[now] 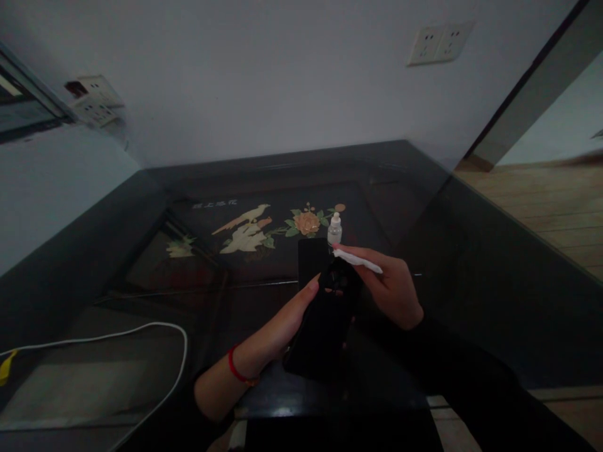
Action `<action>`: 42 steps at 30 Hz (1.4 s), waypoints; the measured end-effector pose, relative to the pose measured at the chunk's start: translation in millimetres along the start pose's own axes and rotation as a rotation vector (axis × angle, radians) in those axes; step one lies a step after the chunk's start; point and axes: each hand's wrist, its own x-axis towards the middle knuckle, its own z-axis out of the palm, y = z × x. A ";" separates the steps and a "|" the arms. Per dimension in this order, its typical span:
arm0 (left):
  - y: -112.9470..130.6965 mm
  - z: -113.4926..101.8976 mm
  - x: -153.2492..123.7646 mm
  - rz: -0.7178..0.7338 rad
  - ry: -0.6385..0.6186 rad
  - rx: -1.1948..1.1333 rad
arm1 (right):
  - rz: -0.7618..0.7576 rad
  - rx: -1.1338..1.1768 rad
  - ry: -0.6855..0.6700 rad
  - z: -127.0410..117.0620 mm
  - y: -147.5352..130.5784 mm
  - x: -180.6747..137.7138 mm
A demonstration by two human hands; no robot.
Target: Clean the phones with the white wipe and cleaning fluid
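Note:
My left hand (287, 323) grips a black phone case (320, 336) by its side, the thumb near the round camera area. Whether a phone sits inside it I cannot tell. In my right hand (393, 285) a folded white tissue or cloth (360, 258) is pinched at the top edge of the case. Just beyond the fingers stands a small clear bottle (334, 231) with a white cap. A flat black rectangular object (311, 257) lies on the dark table behind the case, partly hidden by it.
The glossy dark table (471, 270) has an inlaid picture of birds and a flower (306, 223). A white cable (155, 324) loops across the left side, with a yellow tag (7, 367) near it. Wall sockets (440, 44) are above the table.

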 end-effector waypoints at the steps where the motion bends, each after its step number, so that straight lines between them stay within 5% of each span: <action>1: 1.7 1.5 -1.1 -0.008 0.003 -0.006 | -0.012 0.024 -0.037 0.6 -1.0 -1.0; 9: 18.3 -5.5 -2.1 -0.164 0.037 -0.195 | 0.026 0.024 0.065 -0.7 7.1 -3.9; 15: 18.7 -3.9 0.0 -0.170 0.131 -0.227 | -0.349 -0.180 0.056 0.2 11.3 -4.8; 20: 7.8 -1.2 -1.9 -0.271 0.037 -0.200 | -0.430 -0.334 0.135 1.0 11.2 -3.5; 24: 7.1 -0.2 -2.8 -0.307 0.044 -0.245 | -0.546 -0.398 -0.005 2.8 12.2 -1.7; 32: 7.3 -9.4 1.1 -0.280 -0.026 -0.280 | -0.526 -0.352 -0.180 2.9 20.3 0.9; 42: 23.2 4.8 -1.0 -0.115 0.221 -0.251 | -0.368 -0.245 -0.144 -5.3 19.9 0.0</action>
